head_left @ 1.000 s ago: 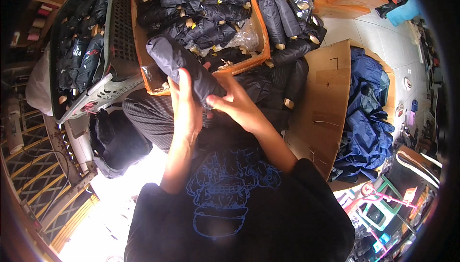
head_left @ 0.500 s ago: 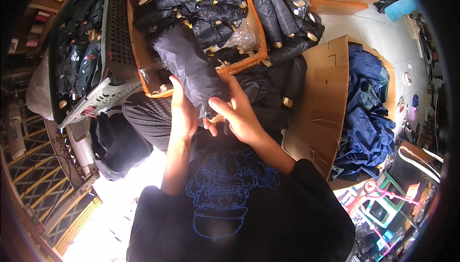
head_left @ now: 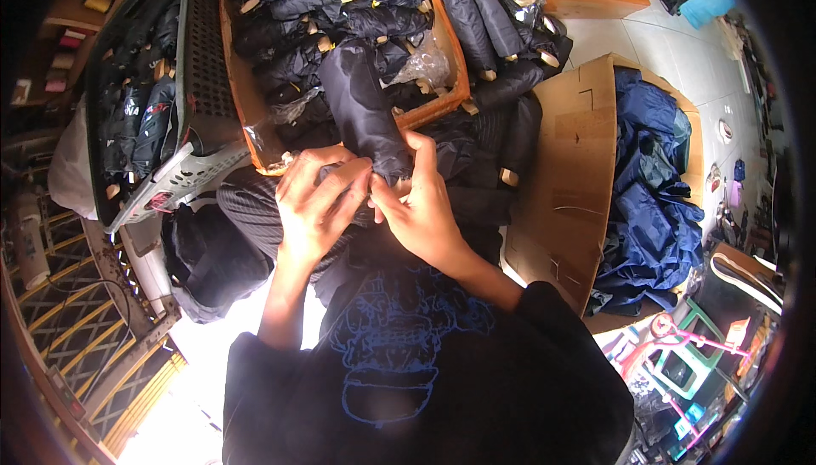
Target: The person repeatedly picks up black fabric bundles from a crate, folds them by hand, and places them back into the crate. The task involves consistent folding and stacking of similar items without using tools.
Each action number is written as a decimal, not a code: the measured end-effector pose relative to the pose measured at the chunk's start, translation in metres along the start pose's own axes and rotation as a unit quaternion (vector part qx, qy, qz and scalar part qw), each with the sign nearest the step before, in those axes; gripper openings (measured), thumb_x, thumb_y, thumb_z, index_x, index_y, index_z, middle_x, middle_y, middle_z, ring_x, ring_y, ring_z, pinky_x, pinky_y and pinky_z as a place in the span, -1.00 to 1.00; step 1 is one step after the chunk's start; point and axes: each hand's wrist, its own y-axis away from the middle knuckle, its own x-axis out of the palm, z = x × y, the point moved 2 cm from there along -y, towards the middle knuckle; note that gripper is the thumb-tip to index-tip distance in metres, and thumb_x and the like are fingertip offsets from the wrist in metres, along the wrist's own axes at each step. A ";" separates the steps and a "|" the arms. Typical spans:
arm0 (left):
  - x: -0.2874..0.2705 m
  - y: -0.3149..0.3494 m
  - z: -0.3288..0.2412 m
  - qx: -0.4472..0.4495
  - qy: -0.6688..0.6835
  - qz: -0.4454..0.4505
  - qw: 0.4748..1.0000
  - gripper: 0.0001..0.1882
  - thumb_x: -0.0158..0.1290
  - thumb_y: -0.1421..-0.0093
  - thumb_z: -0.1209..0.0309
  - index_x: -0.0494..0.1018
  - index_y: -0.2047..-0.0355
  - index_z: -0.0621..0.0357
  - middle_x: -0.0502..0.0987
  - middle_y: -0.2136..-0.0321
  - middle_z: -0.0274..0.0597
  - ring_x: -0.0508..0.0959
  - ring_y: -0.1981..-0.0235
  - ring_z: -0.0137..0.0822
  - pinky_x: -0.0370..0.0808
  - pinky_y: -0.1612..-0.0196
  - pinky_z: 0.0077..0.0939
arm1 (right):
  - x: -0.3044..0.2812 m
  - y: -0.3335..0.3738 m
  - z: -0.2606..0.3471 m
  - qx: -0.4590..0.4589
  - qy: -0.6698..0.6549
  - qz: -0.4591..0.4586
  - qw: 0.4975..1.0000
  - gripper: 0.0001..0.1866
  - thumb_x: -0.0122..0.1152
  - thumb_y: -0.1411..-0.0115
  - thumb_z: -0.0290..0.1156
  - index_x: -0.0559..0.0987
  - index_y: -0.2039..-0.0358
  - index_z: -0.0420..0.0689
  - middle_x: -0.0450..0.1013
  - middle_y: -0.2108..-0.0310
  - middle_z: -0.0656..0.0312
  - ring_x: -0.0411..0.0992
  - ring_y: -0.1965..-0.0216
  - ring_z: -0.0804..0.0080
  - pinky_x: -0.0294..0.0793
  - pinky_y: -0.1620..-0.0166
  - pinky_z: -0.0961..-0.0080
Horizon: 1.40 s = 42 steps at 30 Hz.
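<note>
A black folded umbrella (head_left: 361,104) in a fabric sleeve points away from me, tilted over the near edge of an orange-rimmed box. Around its near end, my right hand (head_left: 425,210) is closed, the thumb pressed by the pale handle end. Bent fingers bring my left hand (head_left: 319,201) to the left side of that same end. Its thumb and fingertips come together in a pinch close to my right thumb, and what they hold is hidden. Beyond the held umbrella, the box (head_left: 466,65) is filled with similar black umbrellas with pale handles.
At the left stands a grey perforated crate (head_left: 208,57) with more folded umbrellas. A cardboard box (head_left: 565,184) of crumpled blue fabric (head_left: 650,201) is at my right. More black umbrellas (head_left: 476,14) are piled behind it. A dark bag (head_left: 208,252) lies by my striped left trouser leg.
The umbrella's far end has swung to the right and it sits more upright in view. My left hand has gone from cradling its side to a pinch at the near end.
</note>
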 end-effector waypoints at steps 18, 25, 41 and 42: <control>0.041 0.011 0.029 -0.151 0.167 0.018 0.974 -0.88 0.13 -0.06 0.61 0.45 0.36 0.28 0.48 0.39 -0.15 0.46 0.35 -0.25 0.40 0.22 -0.48 | -0.009 -0.012 -0.014 -0.161 0.235 -0.053 0.957 -0.40 0.15 -0.08 -0.61 0.17 -0.13 -0.36 0.24 0.04 -0.25 0.32 0.04 -0.22 0.37 0.04 0.18; 0.047 0.018 0.046 -0.275 0.272 0.051 0.921 -0.88 0.07 -0.13 0.64 0.43 0.29 0.30 0.47 0.37 -0.13 0.46 0.37 -0.33 0.42 0.25 -0.50 | -0.013 -0.017 -0.014 -0.165 0.240 -0.028 0.956 -0.42 0.13 -0.09 -0.61 0.18 -0.12 -0.35 0.23 0.04 -0.26 0.34 0.08 -0.25 0.40 0.11 0.12; 0.059 0.017 0.026 -0.115 -0.050 0.054 0.991 -0.70 0.10 0.09 0.65 0.42 0.27 0.25 0.54 0.39 -0.10 0.56 0.33 -0.07 0.49 0.19 -0.26 | -0.012 -0.012 -0.029 -0.124 0.326 -0.066 0.935 -0.48 0.13 -0.07 -0.58 0.24 -0.06 -0.32 0.28 0.12 -0.20 0.42 0.23 -0.26 0.48 0.25 0.05; 0.062 0.021 0.027 -0.103 -0.049 0.042 0.993 -0.69 0.11 0.09 0.65 0.43 0.26 0.25 0.54 0.39 -0.09 0.56 0.32 -0.07 0.49 0.19 -0.26 | -0.012 -0.013 -0.029 -0.114 0.334 -0.062 0.934 -0.48 0.14 -0.07 -0.57 0.24 -0.06 -0.32 0.28 0.12 -0.19 0.42 0.23 -0.25 0.48 0.25 0.05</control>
